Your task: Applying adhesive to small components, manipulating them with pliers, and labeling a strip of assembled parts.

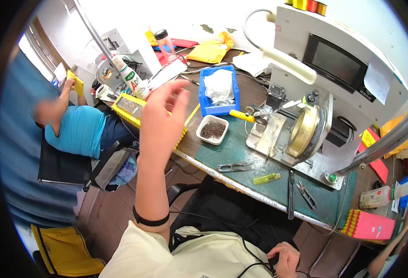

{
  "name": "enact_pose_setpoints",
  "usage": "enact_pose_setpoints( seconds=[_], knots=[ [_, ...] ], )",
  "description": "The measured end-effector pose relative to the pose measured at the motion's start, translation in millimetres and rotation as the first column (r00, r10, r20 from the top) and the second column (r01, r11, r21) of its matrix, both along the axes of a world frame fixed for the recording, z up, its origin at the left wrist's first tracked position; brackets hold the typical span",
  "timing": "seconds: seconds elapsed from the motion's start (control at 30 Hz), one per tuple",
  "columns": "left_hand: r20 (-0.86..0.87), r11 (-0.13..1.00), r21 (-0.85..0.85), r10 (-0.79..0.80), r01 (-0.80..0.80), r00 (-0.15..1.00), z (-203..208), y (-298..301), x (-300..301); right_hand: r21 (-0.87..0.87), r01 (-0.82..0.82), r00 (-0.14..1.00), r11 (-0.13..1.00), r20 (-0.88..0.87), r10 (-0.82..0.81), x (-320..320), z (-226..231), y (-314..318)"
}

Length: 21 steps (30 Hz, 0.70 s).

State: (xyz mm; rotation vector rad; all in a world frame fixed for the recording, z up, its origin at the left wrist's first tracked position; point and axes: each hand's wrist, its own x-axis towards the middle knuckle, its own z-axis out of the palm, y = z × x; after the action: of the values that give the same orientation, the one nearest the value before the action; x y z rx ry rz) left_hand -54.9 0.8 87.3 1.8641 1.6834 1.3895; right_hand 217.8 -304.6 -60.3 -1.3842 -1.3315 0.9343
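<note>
My left hand (164,116) is raised in front of the bench's left end, fingers loosely bent and apart, holding nothing visible. Low by my lap, my right hand (285,259) has its fingers curled in beside a black cable (257,264); what they may hold is hidden. The white tray (206,137) with small dark bits is nearest my left hand on the bench. Behind it stands a blue bin (218,110) containing a white plastic bag (219,86). A machine with a brass-coloured ring (304,132) sits on the green mat (241,149).
On the mat lie a silver hand tool (235,167), a yellow-green lighter (266,178), a dark long tool (291,194) and snips (306,194). A lamp (289,66) overhangs the machine. Pink booklets (373,225) sit right. A person in blue (79,132) sits left.
</note>
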Motion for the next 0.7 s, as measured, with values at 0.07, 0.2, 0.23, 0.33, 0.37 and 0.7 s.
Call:
enact_pose_setpoints(
  seconds=[0.07, 0.2, 0.23, 0.33, 0.37, 0.7],
  knots=[
    [-0.049, 0.998, 0.036, 0.052, -0.05, 0.997, 3, 19, -21, -0.031, -0.015, 0.999, 0.999, 0.036, 0.016, -6, 7, 9],
    [-0.212, 0.981, 0.177, 0.118, -0.08, 0.97, 27, 53, -41, -0.144, -0.017, 0.996, 0.989, 0.08, 0.029, -22, 21, 18],
    [-0.222, 0.984, 0.156, 0.119, -0.085, 0.968, 31, 69, -46, -0.163, -0.021, 0.995, 0.986, 0.088, 0.036, -25, 22, 21],
    [-0.222, 0.987, 0.086, 0.153, -0.137, 0.963, 39, 134, -63, -0.094, -0.075, 0.988, 0.993, 0.13, 0.087, -32, 20, 31],
    [-0.312, 0.988, 0.011, 0.15, -0.155, 0.938, 39, 158, -72, -0.08, -0.097, 0.986, 0.992, 0.129, 0.107, -35, 21, 33],
    [-0.553, 0.783, -0.619, -0.376, -0.064, 0.743, -55, 219, -33, -0.134, -0.146, 0.961, 0.98, 0.215, 0.172, -40, 15, 33]
  ],
)
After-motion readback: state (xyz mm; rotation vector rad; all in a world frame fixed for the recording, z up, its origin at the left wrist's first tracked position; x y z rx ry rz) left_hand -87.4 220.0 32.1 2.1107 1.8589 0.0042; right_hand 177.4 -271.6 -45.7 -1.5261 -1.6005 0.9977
